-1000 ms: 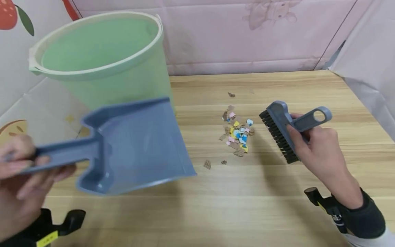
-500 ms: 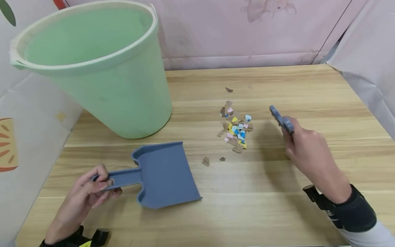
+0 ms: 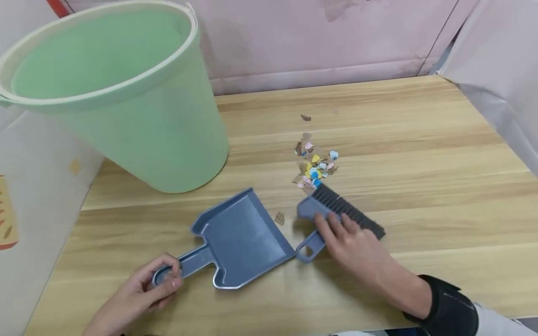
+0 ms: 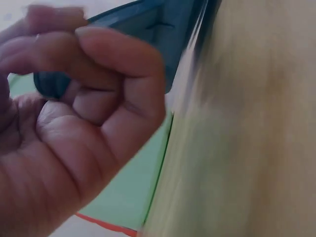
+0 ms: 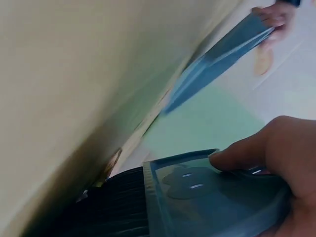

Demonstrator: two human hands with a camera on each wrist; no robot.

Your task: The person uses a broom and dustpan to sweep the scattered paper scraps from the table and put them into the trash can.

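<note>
Head view shows the sweeping barely begun. The left hand [image 3: 145, 291], at the lower left of the frame, has its fingers curled round the end of the handle of the blue dustpan [image 3: 244, 235], which lies flat on the wooden counter [image 3: 420, 154] with its open lip toward the centre of the frame. The right hand [image 3: 353, 242] grips the back of the blue brush [image 3: 336, 210], fingers wrapped over it; the dark bristles rest on the counter just below the pile of coloured paper scraps [image 3: 313, 163], and the brush's looped handle end almost touches the dustpan's corner. The pan looks empty, so nothing seems collected yet. The scraps sit at the middle of the frame, above the brush, with one brown piece [image 3: 279, 218] between pan and brush and another stray [image 3: 305, 118] further up. Judging from this, all the scraps are left to sweep in, and the green bucket [image 3: 113, 93] at the upper left stands waiting, its inside not visibly holding any.
</note>
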